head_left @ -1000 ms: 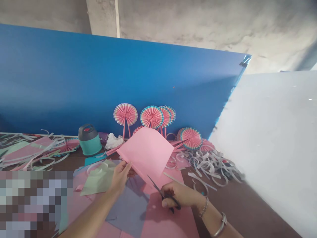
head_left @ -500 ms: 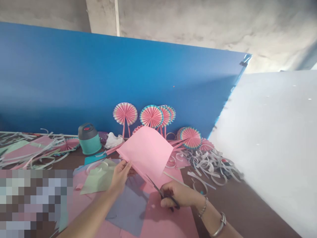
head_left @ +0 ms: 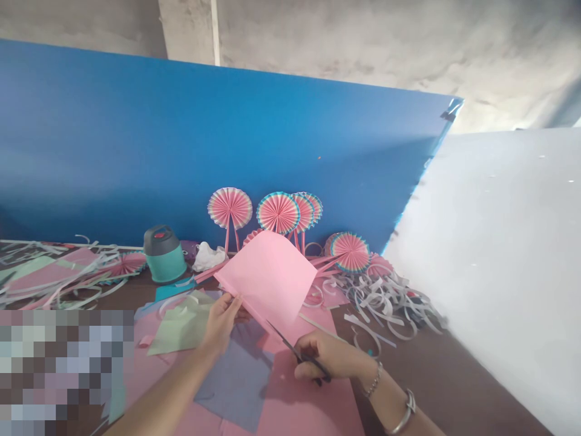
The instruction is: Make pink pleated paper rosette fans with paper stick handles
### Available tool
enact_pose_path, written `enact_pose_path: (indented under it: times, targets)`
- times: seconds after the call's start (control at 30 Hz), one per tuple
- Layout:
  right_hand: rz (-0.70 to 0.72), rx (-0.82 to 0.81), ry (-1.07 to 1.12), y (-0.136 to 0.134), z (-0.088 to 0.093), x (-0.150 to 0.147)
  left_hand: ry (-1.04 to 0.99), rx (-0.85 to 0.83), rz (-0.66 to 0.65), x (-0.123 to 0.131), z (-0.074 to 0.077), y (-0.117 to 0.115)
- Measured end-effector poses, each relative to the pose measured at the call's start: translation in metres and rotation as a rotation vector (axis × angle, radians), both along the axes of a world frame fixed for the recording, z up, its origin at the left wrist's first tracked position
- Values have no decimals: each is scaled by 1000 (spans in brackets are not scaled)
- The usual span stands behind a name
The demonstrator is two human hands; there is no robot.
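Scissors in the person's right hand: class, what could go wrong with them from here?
1. The scissors in the right hand point towards the left hand, so a slip might nick its fingers.
2. The left hand grips the pink sheet along one edge, so the sheet may bend and a cut could wander.
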State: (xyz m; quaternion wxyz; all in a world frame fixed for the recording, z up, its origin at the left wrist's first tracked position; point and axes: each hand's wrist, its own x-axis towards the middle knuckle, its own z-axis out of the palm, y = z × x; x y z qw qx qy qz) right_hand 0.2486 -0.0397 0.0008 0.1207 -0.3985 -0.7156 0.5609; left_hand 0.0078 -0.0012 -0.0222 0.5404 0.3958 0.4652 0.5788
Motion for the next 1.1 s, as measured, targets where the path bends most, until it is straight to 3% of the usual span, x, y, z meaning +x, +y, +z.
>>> enact_pose_path:
  times: [1.1]
  targets:
    - [-90, -89, -3, -2, 3, -2, -28, -31, 10, 0, -1, -1]
